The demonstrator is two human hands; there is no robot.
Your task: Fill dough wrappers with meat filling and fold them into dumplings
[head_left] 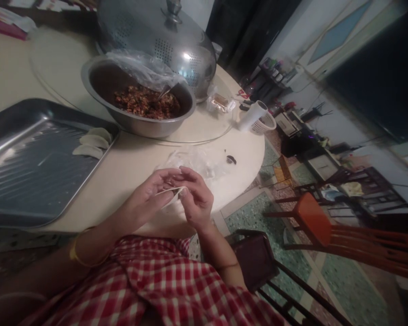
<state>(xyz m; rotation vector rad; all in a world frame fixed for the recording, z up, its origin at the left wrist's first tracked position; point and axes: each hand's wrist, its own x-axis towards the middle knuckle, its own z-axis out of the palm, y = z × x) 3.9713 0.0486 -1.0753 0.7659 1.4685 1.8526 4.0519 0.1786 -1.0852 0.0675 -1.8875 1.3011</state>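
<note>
Both hands meet over the table's near edge around one dumpling (170, 191), its pale wrapper folded up around a bit of dark filling. My left hand (148, 192) cups it from the left, thumb along the wrapper. On the right, my right hand (196, 197) pinches the wrapper's edge between thumb and fingers. Beyond them a steel bowl (149, 129) holds reddish-brown chopped filling (144, 102), with a utensil's handle sticking out and clear plastic over the rim. Several folded dumplings (91, 144) lie at the right end of a metal tray (44, 181).
A perforated steel dome cover (156, 40) stands behind the bowl on a round glass turntable. Crumpled clear plastic (197, 160) lies just past my hands. A plastic-wrapped packet (220, 103), a white roll (253, 115) and a white basket (265, 123) sit at right. Chairs (313, 219) stand beside the table.
</note>
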